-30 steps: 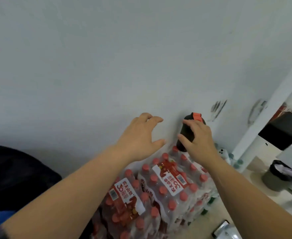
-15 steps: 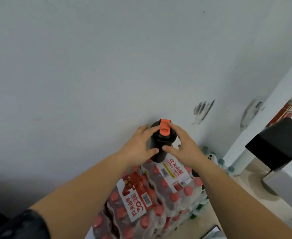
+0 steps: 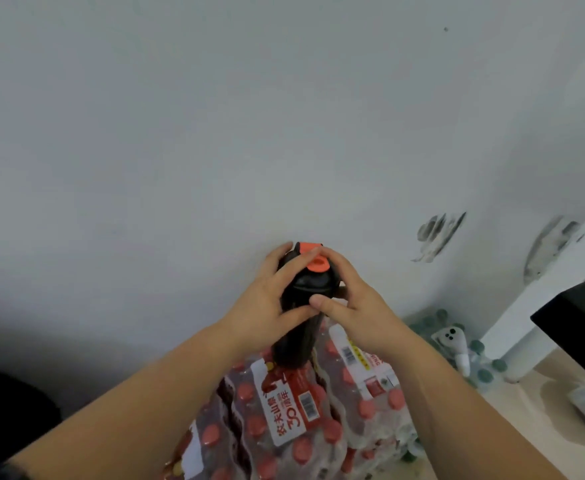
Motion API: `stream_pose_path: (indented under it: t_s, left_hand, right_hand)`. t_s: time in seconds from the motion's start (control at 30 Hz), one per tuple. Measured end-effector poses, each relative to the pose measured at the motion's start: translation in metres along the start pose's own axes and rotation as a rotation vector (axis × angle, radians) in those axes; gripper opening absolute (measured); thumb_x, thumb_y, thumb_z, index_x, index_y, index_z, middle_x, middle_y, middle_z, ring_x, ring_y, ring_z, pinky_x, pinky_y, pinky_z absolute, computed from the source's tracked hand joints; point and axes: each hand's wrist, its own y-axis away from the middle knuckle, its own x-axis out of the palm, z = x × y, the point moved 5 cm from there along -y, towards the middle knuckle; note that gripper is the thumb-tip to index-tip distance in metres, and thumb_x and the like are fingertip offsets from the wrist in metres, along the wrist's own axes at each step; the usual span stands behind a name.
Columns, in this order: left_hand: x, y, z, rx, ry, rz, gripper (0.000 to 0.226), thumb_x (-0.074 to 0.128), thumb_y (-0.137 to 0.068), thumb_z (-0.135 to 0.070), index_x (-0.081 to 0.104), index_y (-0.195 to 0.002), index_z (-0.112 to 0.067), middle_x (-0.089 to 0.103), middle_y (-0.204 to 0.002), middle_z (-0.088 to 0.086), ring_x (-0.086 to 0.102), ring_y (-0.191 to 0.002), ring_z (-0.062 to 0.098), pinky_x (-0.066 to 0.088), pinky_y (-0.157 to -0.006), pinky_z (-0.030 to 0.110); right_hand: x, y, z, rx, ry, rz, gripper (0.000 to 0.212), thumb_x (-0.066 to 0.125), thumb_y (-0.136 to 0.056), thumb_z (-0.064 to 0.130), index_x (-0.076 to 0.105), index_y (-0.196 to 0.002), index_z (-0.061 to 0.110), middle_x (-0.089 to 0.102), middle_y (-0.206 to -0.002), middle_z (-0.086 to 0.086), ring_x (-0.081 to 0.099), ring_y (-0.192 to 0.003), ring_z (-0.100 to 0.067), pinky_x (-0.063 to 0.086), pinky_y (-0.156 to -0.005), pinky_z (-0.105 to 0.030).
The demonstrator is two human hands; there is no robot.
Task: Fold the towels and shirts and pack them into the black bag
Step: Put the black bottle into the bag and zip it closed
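Observation:
A black bottle (image 3: 301,292) with an orange flip cap stands upright above shrink-wrapped packs of water. My left hand (image 3: 267,303) grips its body from the left, fingers reaching over the lid. My right hand (image 3: 350,299) holds the lid from the right, thumb on the rim and fingers across the orange cap. No towel or shirt is in view. A dark shape (image 3: 4,414) at the lower left edge cannot be told apart as the bag or something else.
Packs of red-capped water bottles (image 3: 291,420) are stacked against the white wall (image 3: 249,133). A small white toy (image 3: 453,344) lies among green caps on the floor. A white table leg (image 3: 533,306) and a black box (image 3: 578,323) stand at right.
My left hand has closed on the bottle that my right hand first held alone. The bottle has come to the middle and upright, and my right hand has shifted onto the lid.

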Motion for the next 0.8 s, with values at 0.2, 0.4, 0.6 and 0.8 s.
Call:
stream_pose_path:
  t_s: [0.2, 0.4, 0.6, 0.8]
  left_hand:
    - [-0.068, 0.069, -0.017, 0.168, -0.096, -0.177, 0.069, 0.072, -0.089, -0.029, 0.036, -0.145, -0.044, 0.007, -0.164, 0.005, 0.018, -0.152, 0.017, 0.03, -0.116, 0.021]
    - [-0.136, 0.133, -0.01, 0.07, -0.134, -0.202, 0.08, 0.075, -0.087, -0.023, 0.031, -0.147, -0.053, 0.011, -0.161, -0.005, 0.028, -0.145, 0.01, 0.04, -0.111, 0.025]
    - [-0.204, 0.205, -0.003, 0.019, -0.098, -0.361, 0.058, 0.073, -0.089, -0.019, 0.049, -0.134, -0.047, 0.013, -0.158, -0.008, 0.029, -0.142, 0.001, 0.037, -0.106, 0.011]
    - [-0.264, 0.257, 0.002, 0.0, -0.172, -0.485, 0.058, 0.076, -0.085, -0.019, 0.051, -0.134, -0.039, 0.018, -0.157, 0.002, 0.021, -0.144, -0.003, 0.023, -0.11, 0.007]
  right_hand:
    - [0.058, 0.005, 0.067, -0.076, -0.056, 0.066, 0.062, 0.062, -0.099, 0.025, 0.033, -0.148, 0.049, 0.049, -0.142, 0.024, 0.057, -0.123, -0.006, 0.05, -0.104, -0.038]
    - [0.139, 0.004, 0.112, -0.099, -0.089, 0.124, 0.061, 0.059, -0.1, 0.03, 0.029, -0.147, 0.056, 0.047, -0.141, 0.032, 0.053, -0.125, 0.002, 0.049, -0.105, -0.032]
    - [0.218, 0.002, 0.149, -0.077, -0.216, 0.082, 0.049, 0.048, -0.102, 0.039, 0.033, -0.146, 0.054, 0.058, -0.134, 0.017, 0.061, -0.117, -0.004, 0.055, -0.095, -0.033]
    - [0.282, 0.017, 0.129, 0.063, -0.176, -0.021, 0.035, 0.039, -0.105, 0.043, 0.047, -0.139, 0.046, 0.064, -0.121, 0.014, 0.064, -0.106, -0.001, 0.055, -0.089, -0.031]
